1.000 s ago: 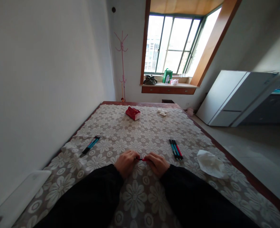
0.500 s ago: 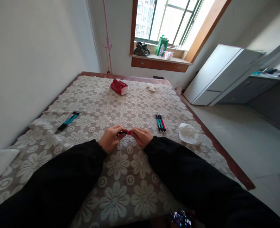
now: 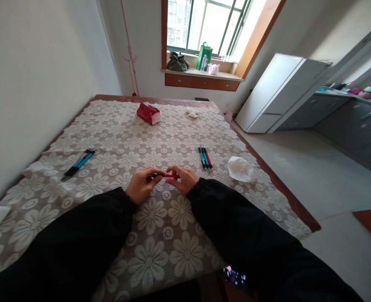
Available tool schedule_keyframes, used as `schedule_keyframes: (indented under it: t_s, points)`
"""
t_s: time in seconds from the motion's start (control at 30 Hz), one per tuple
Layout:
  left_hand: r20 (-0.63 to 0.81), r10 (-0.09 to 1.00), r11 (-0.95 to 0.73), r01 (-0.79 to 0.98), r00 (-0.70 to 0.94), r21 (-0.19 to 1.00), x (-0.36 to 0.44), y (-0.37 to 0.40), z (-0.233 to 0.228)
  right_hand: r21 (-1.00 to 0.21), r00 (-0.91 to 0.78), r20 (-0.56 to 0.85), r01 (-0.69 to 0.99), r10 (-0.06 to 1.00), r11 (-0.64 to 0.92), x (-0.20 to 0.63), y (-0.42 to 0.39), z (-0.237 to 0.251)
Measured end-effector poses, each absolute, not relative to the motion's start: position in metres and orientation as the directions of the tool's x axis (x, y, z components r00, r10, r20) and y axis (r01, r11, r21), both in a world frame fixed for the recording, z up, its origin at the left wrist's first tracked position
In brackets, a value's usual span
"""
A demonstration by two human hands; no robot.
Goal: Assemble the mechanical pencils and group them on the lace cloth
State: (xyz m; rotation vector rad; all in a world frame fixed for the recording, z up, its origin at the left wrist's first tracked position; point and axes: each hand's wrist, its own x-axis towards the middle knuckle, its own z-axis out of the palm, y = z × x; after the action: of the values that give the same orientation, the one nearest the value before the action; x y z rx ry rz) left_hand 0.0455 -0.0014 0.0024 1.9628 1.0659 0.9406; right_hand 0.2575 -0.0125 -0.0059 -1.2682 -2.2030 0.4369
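Note:
Above the middle of the table, a red and black pen [image 3: 169,175] lies crosswise between my two hands. My left hand [image 3: 143,183] pinches its black end. My right hand [image 3: 184,178] is closed around the red part, with finger and thumb on it. To the right of my right hand lie several pens [image 3: 205,157] side by side, teal and black with a red one at the right edge. Farther left, away from my left hand, is a bunch of teal and black pens [image 3: 79,163].
A lace flower tablecloth [image 3: 149,260] covers the table. At its far side are a red tissue pack [image 3: 148,113] and a small pale crumpled thing [image 3: 192,112]. A white crumpled tissue [image 3: 240,169] lies at the right. Below the near edge, a lit phone screen [image 3: 234,274] shows.
My right hand has shifted its grip, so more of the pen's red part shows between my hands. The camera view has turned slightly right. The pens on the table lie as before.

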Motion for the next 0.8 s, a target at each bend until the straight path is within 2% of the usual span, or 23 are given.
schedule_keyframes:
  t_s: [0.13, 0.4, 0.67, 0.8]
  points:
    - [0.222, 0.892, -0.373, 0.364, 0.395, 0.853, 0.0445, 0.0004, -0.0012, -0.518, -0.405, 0.320, 0.682, 0.857, 0.516, 0.2575, -0.0136, -0.0083]
    - [0.191, 0.876, -0.373, 0.368, 0.444, 0.852, 0.0438, -0.0002, 0.0029, -0.447, -0.420, 0.513, 0.614, 0.749, 0.651, 0.2596, -0.0113, -0.0130]
    - [0.250, 0.855, -0.426, 0.342, 0.454, 0.837, 0.0442, -0.0016, 0.0001, -0.424, -0.433, 0.422, 0.683, 0.797, 0.595, 0.2603, -0.0119, -0.0137]
    - [0.194, 0.889, -0.374, 0.413, 0.415, 0.830, 0.0441, -0.0017, 0.0023, -0.414, -0.442, 0.488, 0.642, 0.753, 0.645, 0.2606, -0.0096, -0.0146]
